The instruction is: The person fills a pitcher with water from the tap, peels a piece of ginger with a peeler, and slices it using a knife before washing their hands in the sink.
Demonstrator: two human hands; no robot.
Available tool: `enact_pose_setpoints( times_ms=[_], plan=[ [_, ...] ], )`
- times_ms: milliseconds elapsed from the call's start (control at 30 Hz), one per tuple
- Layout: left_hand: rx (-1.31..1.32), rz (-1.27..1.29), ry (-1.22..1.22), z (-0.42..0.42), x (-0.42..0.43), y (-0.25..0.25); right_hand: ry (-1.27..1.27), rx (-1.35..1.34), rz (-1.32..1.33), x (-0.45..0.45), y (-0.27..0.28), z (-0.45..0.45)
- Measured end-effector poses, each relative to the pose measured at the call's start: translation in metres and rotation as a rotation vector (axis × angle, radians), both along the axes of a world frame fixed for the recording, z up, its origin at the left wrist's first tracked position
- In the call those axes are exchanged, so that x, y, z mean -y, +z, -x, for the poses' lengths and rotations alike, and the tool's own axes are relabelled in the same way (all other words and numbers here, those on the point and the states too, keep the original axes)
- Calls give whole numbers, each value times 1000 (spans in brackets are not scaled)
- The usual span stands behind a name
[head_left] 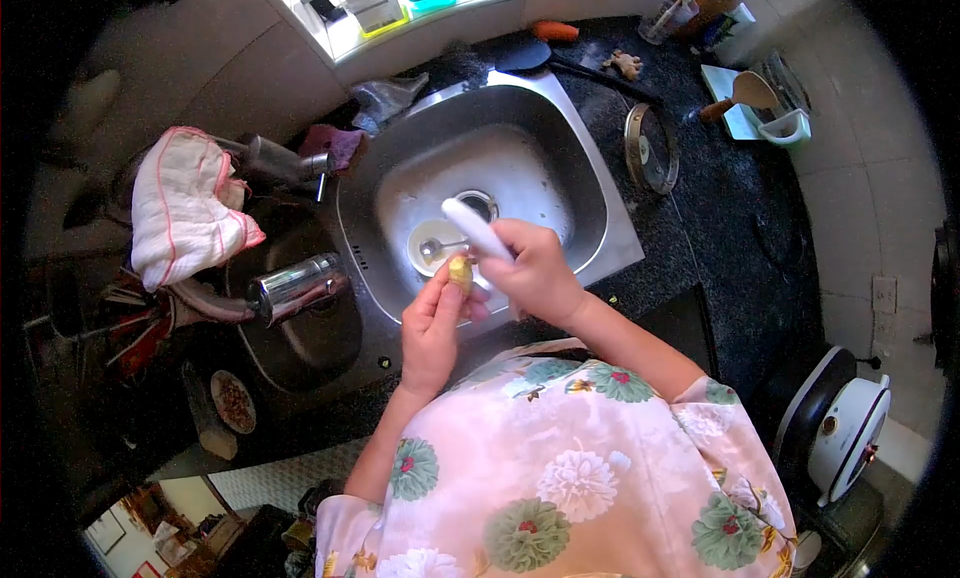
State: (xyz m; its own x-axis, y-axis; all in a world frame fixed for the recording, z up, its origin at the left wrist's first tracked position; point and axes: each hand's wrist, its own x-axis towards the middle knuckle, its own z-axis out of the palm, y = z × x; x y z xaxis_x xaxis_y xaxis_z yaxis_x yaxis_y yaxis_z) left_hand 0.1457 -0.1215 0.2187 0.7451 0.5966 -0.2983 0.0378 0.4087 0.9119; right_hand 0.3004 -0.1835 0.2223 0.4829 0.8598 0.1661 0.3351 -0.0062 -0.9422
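Observation:
My left hand (432,333) pinches a small piece of ginger (460,271), pale yellow where its flesh shows, over the near side of the sink. Close beside it, my right hand (543,273) is closed around a white-handled tool (475,228). The handle points up and to the left, slightly blurred, and its working end is hidden, so its exact kind does not show. Beneath the hands, a small white bowl (416,262) with a metal spoon (431,248) in it sits in the steel sink (400,183), next to the drain (478,204).
A chrome faucet (298,290) and a draped white cloth (188,210) are on the left. Behind the sink lie a carrot (555,31), a black spatula (600,75) and more ginger (626,65). A round strainer (636,150) and a wooden spoon (752,90) are on the right.

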Motion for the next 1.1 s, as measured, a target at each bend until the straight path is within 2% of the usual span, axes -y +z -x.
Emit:
enact_pose_setpoints(
  times_ms=[33, 133, 167, 267, 500, 700, 800, 833, 900, 1100],
  plan=[
    [-25, -5, -12, 0, 0, 1, -11, -182, 49, 1, 1, -1],
    [7, 32, 37, -1, 0, -3, 93, -137, 38, 5, 15, -3],
    [-16, -1, 46, -2, 2, -3, 92, -65, -52, 3, 9, 0],
    [-59, -73, 60, -5, 4, -1, 61, 133, -63, 3, 7, 3],
    [-33, -103, 39, -3, 5, -1, 118, 188, -56, 1, 1, -3],
    [-46, -145, 29, -3, 6, -1, 61, 430, -79, -1, 3, 1],
    [-33, -102, 54, -5, 6, -2, 8, 294, -110, -2, -4, 4],
    [-31, -87, 65, -4, 6, -3, 6, 175, -95, -2, -5, 6],
    [34, 57, 76, -6, 5, -3, 4, -63, -65, -2, -7, 9],
    [149, 324, 110, -7, 8, -8, 22, -474, 110, 3, 3, 10]
  ],
)
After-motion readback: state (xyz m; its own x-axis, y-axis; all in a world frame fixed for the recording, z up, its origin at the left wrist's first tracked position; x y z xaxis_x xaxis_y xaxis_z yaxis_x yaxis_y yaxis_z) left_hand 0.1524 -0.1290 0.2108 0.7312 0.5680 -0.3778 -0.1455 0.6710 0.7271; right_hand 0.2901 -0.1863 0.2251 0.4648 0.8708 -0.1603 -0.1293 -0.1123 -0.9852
